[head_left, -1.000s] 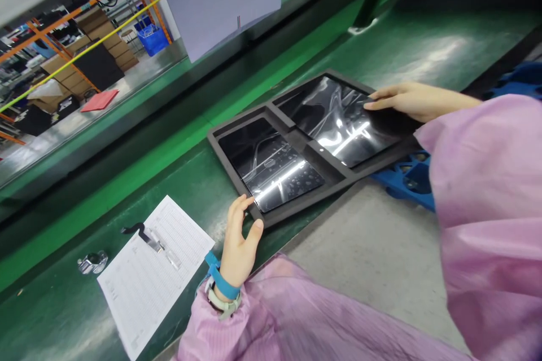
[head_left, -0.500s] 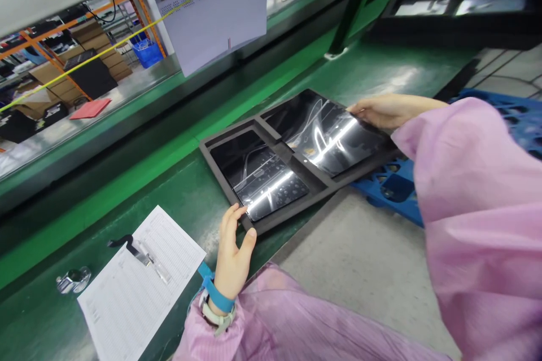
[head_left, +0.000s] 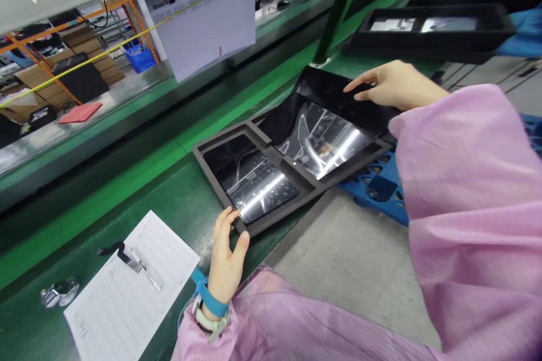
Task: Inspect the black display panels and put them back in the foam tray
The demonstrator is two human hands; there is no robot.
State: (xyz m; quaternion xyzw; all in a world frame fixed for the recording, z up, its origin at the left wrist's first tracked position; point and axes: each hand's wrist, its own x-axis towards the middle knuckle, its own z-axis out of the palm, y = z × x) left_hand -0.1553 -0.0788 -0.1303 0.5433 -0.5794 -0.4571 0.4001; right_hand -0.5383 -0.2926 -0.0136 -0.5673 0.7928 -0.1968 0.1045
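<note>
A dark foam tray (head_left: pixel 312 185) with two compartments lies tilted on the green bench. In its left compartment rests a glossy black tablet screen (head_left: pixel 249 175), specked with bubbles or drops. My left hand (head_left: pixel 226 256) holds the tray's near left corner, fingers on one side and the thumb on the other. Over the right compartment is a second glossy black screen panel (head_left: pixel 326 144) with bright reflections. Its right end is raised, and my right hand (head_left: pixel 396 86) pinches that end from above. The fingertips' contact with the edge is partly lost in the dark.
A printed sheet (head_left: pixel 131 293) lies at left under a black-and-clear clip-like tool (head_left: pixel 135 262). A shiny metal part (head_left: pixel 59 292) is beside it. Blue plastic grating (head_left: pixel 381 186) sits under the tray's right side. Another dark tray (head_left: pixel 427 39) stands behind, near a green post (head_left: pixel 339 11).
My right hand has risen from the right screen's far edge, and that panel's right end has come up with it. My left hand remains at the tray corner. The view has shifted slightly.
</note>
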